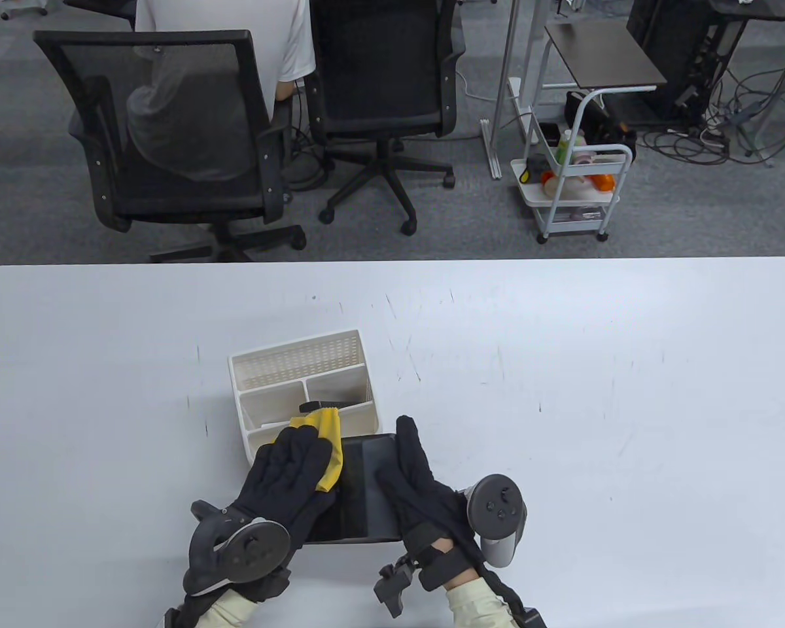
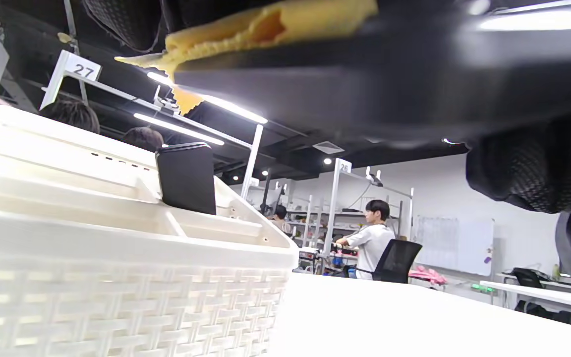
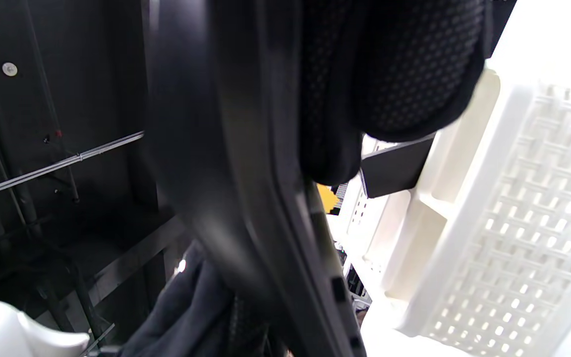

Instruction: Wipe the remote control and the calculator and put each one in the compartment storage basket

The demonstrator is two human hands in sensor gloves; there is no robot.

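Observation:
A black calculator (image 1: 366,484) is held just above the table near its front edge, tilted, with my right hand (image 1: 418,484) gripping its right edge. My left hand (image 1: 294,471) lies on its left part, fingers fairly straight, pressing a yellow cloth (image 1: 327,451) onto its face. Seen from the left wrist, the cloth (image 2: 265,25) lies on top of the calculator (image 2: 389,84). Just beyond stands the white compartment basket (image 1: 297,363). A black remote control (image 1: 324,405) stands upright in one of its front compartments, and it also shows as the remote control (image 2: 186,178) and remote control (image 3: 394,168).
The white table (image 1: 562,392) stretches wide to the right and left of the basket. Beyond its far edge stand two black office chairs (image 1: 190,131), a person seated with their back turned, and a small white cart (image 1: 575,190).

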